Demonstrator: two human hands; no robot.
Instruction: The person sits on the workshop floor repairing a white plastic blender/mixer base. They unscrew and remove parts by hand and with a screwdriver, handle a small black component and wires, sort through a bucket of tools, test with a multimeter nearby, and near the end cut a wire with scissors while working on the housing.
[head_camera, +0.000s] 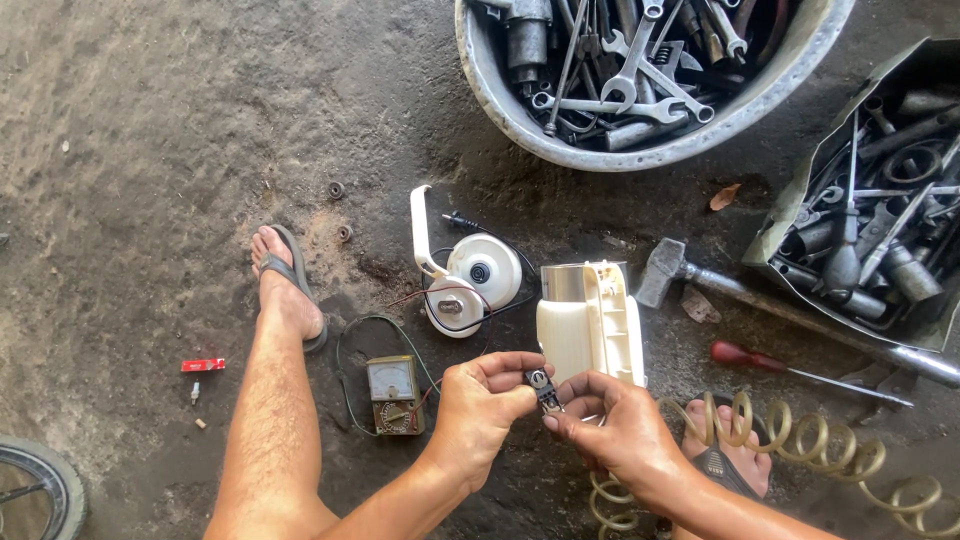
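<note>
Round metal basin (790, 85) sitting at top centre of the frame, holding a heap of wrenches (632, 75), sockets and other steel tools; a chunky grey tool body is leaning at its left edge. At the right edge a torn-open box (780, 225) is lying on the floor, holding more sockets, a screwdriver and bars, all dark and oily.

Lower centre: both hands are meeting over a small dark part (544, 389). Left hand (482, 405) is pinching it from the left, fingers together on it; right hand (625, 430) is gripping it from below and the right, fingertips closed on the same piece. The part is looking black with a round silvery spot near its top, small and blocky; finer detail is too small to tell.

Just behind the hands a cream plastic housing (590, 325) with a metal top is standing upright on the floor. Left of it a white round base (483, 270) with a handle and a black cord is lying. A meter (393, 393) with red and black leads is resting at the left of the left hand. A hammer (665, 270) and a red-handled screwdriver (745, 355) are lying right of the housing, above a yellowish coiled hose (800, 440) at lower right. Two feet in sandals are resting on the concrete floor (150, 130).
</note>
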